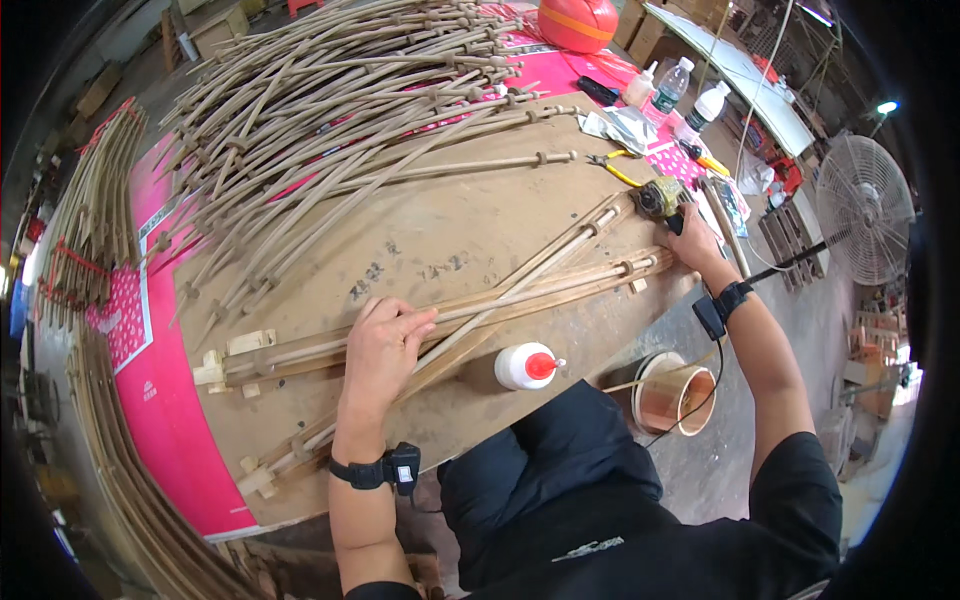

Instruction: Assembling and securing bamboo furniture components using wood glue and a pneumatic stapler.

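My right hand (pixel 695 243) grips the black handle of a yellowish power tool (pixel 660 198) at the right ends of the wooden pieces; its exact kind is unclear. My left hand (pixel 385 335) is closed over a thin wooden rod (pixel 475 307), fingertips and thumb on it. That rod lies along a longer grooved wooden strip (pixel 600 280). A second rod and strip (pixel 540 265) cross them at a slant. Small wooden blocks (pixel 250 342) sit at the strips' left ends. A white glue bottle (pixel 523 367) with a red cap stands near the table's front edge.
A big heap of wooden rods (pixel 330 110) covers the far left of the board (pixel 480 210). Yellow-handled pliers (pixel 622 172), plastic bottles (pixel 672 85) and a red ball of twine (pixel 578 22) lie beyond. Right are a bucket (pixel 672 392) and a standing fan (pixel 866 210); bundled rods (pixel 95 210) stand left.
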### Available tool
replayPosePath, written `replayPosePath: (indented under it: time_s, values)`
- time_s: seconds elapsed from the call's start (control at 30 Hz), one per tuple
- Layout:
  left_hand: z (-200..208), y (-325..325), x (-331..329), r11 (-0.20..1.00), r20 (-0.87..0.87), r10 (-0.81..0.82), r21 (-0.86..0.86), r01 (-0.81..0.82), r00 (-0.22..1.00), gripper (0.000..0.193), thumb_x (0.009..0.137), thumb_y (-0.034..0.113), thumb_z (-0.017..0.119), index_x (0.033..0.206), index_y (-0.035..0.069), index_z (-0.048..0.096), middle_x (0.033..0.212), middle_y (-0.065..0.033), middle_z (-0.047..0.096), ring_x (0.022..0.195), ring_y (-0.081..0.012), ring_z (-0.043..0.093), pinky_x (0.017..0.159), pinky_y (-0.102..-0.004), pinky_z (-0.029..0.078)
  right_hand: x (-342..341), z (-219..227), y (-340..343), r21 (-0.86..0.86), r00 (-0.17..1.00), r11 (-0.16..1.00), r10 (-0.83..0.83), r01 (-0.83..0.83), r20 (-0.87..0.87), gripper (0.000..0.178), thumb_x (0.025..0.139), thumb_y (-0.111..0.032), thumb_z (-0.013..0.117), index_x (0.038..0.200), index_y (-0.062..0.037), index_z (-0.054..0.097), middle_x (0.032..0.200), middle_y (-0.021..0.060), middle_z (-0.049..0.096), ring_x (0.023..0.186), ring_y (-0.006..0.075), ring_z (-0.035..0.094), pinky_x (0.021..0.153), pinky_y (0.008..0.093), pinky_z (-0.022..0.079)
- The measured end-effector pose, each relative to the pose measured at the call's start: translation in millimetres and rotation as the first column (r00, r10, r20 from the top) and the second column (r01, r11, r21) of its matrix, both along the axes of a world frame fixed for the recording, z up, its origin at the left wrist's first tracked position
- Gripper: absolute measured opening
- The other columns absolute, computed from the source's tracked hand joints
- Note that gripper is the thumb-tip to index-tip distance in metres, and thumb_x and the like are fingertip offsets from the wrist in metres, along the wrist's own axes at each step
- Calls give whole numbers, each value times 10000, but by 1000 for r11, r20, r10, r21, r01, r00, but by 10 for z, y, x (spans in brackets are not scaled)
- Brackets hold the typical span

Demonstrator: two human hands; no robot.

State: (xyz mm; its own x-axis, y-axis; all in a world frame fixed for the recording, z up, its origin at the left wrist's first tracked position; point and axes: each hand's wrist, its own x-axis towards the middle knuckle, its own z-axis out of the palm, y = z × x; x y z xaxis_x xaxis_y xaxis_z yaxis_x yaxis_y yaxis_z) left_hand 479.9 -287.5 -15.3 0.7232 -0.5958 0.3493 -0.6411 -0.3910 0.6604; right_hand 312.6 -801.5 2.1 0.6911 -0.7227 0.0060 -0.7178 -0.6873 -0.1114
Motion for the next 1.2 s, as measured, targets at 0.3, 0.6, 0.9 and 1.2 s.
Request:
replayPosePath:
  time_s: [0.3,0.6,0.9,1.2]
  values:
    - [-98,26,29,998,12,-44,-36,44,999,196,809,43,801,1003,62,822,892,-90,709,914,-289,638,817,-392,533,141,403,-373,-68,987,998,-6,17,159,638,810,-231,726,1386,-3,573,1214,317,693,1150,438,682,976,481,533]
    - [-86,28,12,997,45,-41,-65,44,998,194,814,33,797,1004,58,820,887,-100,698,885,-291,638,784,-399,535,211,1057,410,-8,956,977,210,-213,206,455,822,-305,776,1167,-10,740,989,187,775,886,289,749,840,424,567]
    - [-58,6,0,998,13,-23,-64,23,1000,171,831,60,799,1000,62,825,897,-105,705,888,-294,642,786,-394,536,286,1423,1475,394,934,849,295,-353,201,396,818,-158,786,1161,29,718,922,76,750,801,127,680,783,342,568]
    - [-77,12,24,1000,21,1,-25,0,1000,157,830,71,786,982,60,825,885,-106,705,904,-304,641,799,-406,534,586,1307,2032,651,838,638,545,-411,-5,394,807,-149,783,1151,27,709,930,124,744,846,179,684,793,358,556]
